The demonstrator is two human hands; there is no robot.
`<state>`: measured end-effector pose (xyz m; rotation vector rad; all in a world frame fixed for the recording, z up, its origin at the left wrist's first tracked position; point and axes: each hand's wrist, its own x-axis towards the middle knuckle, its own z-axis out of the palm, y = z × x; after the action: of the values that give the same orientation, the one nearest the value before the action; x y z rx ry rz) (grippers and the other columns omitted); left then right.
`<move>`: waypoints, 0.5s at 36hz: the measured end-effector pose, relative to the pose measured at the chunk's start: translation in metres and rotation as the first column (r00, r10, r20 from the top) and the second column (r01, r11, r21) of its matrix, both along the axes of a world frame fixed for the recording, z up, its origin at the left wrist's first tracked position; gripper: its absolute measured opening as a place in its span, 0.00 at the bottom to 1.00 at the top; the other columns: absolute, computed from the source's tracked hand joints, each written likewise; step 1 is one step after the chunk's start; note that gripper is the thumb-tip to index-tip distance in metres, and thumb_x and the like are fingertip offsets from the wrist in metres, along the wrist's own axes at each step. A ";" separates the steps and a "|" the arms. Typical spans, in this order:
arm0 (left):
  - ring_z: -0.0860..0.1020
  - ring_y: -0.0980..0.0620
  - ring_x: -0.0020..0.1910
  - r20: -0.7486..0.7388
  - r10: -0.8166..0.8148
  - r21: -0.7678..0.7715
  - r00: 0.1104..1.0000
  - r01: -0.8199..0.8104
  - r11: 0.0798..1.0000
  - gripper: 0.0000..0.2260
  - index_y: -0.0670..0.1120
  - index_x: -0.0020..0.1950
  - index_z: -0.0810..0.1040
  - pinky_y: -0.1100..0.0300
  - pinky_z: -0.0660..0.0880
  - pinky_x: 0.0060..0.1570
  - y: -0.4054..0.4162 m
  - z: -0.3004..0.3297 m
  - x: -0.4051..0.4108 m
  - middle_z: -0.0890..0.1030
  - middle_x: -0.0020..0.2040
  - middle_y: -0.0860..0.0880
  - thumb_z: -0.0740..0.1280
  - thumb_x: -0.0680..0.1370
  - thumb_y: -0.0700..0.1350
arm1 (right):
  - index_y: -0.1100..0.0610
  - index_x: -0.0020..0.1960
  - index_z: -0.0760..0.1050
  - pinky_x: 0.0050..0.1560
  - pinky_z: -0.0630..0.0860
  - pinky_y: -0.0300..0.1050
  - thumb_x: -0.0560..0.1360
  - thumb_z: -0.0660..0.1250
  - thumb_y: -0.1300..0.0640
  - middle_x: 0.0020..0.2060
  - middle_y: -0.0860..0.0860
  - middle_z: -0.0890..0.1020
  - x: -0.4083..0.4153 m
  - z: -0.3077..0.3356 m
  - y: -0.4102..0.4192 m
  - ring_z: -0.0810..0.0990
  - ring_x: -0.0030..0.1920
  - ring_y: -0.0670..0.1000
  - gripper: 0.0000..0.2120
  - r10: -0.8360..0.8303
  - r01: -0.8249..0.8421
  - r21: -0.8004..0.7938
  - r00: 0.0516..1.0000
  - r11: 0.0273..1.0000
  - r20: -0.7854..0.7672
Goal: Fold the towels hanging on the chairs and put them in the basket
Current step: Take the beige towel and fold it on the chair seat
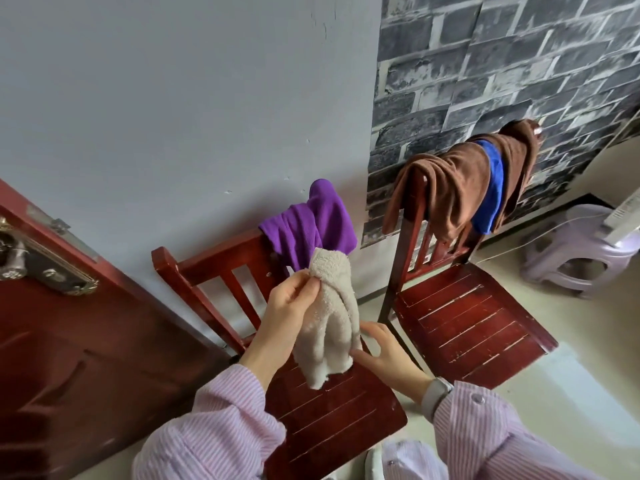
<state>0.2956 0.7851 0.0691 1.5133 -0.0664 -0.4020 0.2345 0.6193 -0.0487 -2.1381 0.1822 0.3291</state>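
- Head view, near chair (332, 417) as landmark: dark red wooden seat with slatted back, directly below the camera.
- Above its seat: beige towel (330, 317), bunched and hanging in loose folds, clear of the slats.
- Left hand (289, 306): thumb and fingers pinched on the beige towel's upper edge, bearing its weight.
- Right hand (384, 351): fingers spread and relaxed, just beside the towel's lower right edge, perhaps brushing it; nothing gripped.
- On the backrest of the near chair, right end: purple towel (311, 226), draped and crumpled, partly hidden behind the beige one.
- Right of the near chair: second chair (464, 317), its backrest covered by a brown towel (460, 188) with a blue towel (491, 188) showing beneath.
- Farther right, on the floor: pale plastic stool (575, 251). Left of the near chair: red door (69, 323).
- Basket: not in view.
- Step in hand, as judged: opening out the beige towel for folding. Best done by finding a second corner with the free hand, pulling the top edge taut between both hands, shaking out the bunching, then matching corners before creasing. Three towels apparently left to do.
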 end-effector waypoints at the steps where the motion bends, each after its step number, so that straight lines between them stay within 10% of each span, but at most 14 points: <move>1: 0.78 0.44 0.54 -0.006 0.008 0.004 1.000 -0.008 1.000 0.09 0.49 0.48 0.81 0.46 0.71 0.61 0.001 0.003 0.000 0.81 0.50 0.42 0.64 0.73 0.50 | 0.52 0.62 0.72 0.65 0.66 0.45 0.73 0.66 0.50 0.59 0.48 0.73 0.005 0.000 0.003 0.69 0.61 0.46 0.18 -0.015 0.015 0.012 1.000 1.000 0.015; 6: 0.79 0.50 0.48 0.222 0.123 0.302 0.967 -0.188 0.934 0.06 0.49 0.47 0.78 0.48 0.76 0.54 0.018 0.006 0.006 0.81 0.44 0.47 0.61 0.78 0.45 | 0.56 0.48 0.76 0.41 0.68 0.30 0.77 0.61 0.57 0.46 0.51 0.77 0.027 0.009 0.014 0.75 0.46 0.48 0.06 -0.221 0.218 0.050 0.974 0.975 0.059; 9: 0.79 0.50 0.46 0.265 0.167 0.388 0.950 -0.264 0.883 0.08 0.55 0.43 0.76 0.48 0.77 0.50 0.035 0.007 0.008 0.80 0.42 0.50 0.60 0.79 0.45 | 0.57 0.55 0.72 0.47 0.70 0.37 0.77 0.60 0.57 0.50 0.50 0.76 0.029 0.015 0.008 0.76 0.51 0.50 0.08 -0.304 0.296 0.117 0.951 0.948 0.060; 13: 0.80 0.50 0.48 0.182 0.082 0.346 0.980 -0.142 0.927 0.07 0.51 0.47 0.78 0.50 0.77 0.52 0.038 0.018 0.003 0.81 0.45 0.47 0.60 0.79 0.45 | 0.52 0.69 0.63 0.60 0.66 0.39 0.74 0.66 0.54 0.60 0.45 0.68 0.029 0.027 0.030 0.68 0.60 0.43 0.25 -0.004 -0.018 0.188 0.993 0.982 0.119; 18: 0.80 0.52 0.48 0.263 0.157 0.267 0.952 -0.228 0.936 0.07 0.49 0.50 0.78 0.54 0.77 0.50 0.040 0.033 0.005 0.82 0.46 0.49 0.61 0.79 0.45 | 0.63 0.48 0.74 0.51 0.73 0.53 0.74 0.64 0.55 0.46 0.52 0.75 0.051 0.022 0.058 0.75 0.47 0.53 0.10 -0.032 0.032 0.005 0.985 0.999 0.171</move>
<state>0.3010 0.8246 0.1024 1.8404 -0.0456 -0.0689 0.2853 0.6776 -0.0263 -2.1466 0.1168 0.1252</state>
